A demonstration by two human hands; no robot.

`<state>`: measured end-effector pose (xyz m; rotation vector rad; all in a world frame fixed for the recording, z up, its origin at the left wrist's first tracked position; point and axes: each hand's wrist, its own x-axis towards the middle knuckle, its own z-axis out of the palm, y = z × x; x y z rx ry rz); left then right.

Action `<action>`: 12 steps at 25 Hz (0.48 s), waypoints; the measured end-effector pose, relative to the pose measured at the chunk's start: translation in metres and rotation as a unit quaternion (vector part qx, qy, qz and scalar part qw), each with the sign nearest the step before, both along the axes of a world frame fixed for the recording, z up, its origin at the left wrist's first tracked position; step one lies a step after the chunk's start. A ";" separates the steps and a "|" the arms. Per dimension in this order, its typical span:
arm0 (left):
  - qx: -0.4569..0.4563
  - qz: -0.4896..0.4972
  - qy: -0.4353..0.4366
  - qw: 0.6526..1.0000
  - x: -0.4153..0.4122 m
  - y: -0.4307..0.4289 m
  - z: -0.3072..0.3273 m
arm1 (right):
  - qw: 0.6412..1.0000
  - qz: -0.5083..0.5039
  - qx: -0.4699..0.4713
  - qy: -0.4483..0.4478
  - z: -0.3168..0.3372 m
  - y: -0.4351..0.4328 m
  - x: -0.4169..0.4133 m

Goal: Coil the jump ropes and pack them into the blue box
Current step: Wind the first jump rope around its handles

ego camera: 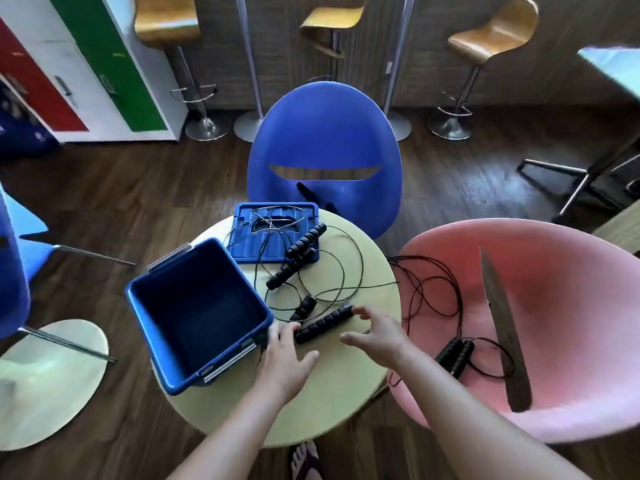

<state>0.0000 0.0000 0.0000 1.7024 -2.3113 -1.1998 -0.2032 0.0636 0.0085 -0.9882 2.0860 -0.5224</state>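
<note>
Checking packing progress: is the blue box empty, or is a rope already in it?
Empty. The blue box shows only its bare floor; the ropes lie loose on the table and the pink chair.

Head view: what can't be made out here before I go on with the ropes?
All in the head view:
- The left hand covers the near end of the nearest handle; grip unclear.
- Cords on the table cross and are too thin to match to handles.
- Two black objects on the blue chair are partly hidden by the lid and table edge.
</note>
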 end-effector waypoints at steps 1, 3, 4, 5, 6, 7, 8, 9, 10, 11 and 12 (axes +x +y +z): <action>0.011 0.002 -0.010 1.000 -0.001 -0.003 -0.006 | 1.000 0.006 0.009 0.013 -0.006 -0.007 -0.003; 0.016 0.019 -0.045 0.999 -0.005 -0.005 -0.015 | 0.999 0.011 0.030 0.028 -0.008 -0.017 -0.006; 0.023 0.023 -0.063 0.997 -0.008 -0.005 -0.018 | 0.998 0.013 0.050 0.024 -0.010 -0.021 -0.010; 0.015 0.026 -0.076 0.997 -0.012 -0.006 -0.021 | 0.998 0.014 0.061 0.018 -0.013 -0.025 -0.013; 0.007 0.027 -0.087 0.996 -0.015 -0.007 -0.025 | 0.997 0.012 0.081 0.014 -0.016 -0.029 -0.016; -0.001 0.029 -0.095 0.995 -0.017 -0.009 -0.027 | 0.995 0.013 0.094 0.012 -0.021 -0.032 -0.019; -0.007 0.030 -0.095 0.995 -0.018 -0.011 -0.028 | 0.994 0.017 0.110 0.006 -0.022 -0.035 -0.020; -0.014 0.032 -0.094 0.995 -0.020 -0.013 -0.029 | 0.993 0.018 0.116 -0.001 -0.026 -0.037 -0.021; -0.020 0.035 -0.094 0.995 -0.020 -0.013 -0.029 | 0.992 0.018 0.121 -0.011 -0.031 -0.038 -0.021; -0.023 0.039 -0.092 0.995 -0.020 -0.013 -0.030 | 0.992 0.021 0.120 -0.028 -0.034 -0.040 -0.022; -0.022 0.040 -0.089 0.995 -0.020 -0.013 -0.031 | 0.991 0.025 0.123 -0.040 -0.035 -0.041 -0.021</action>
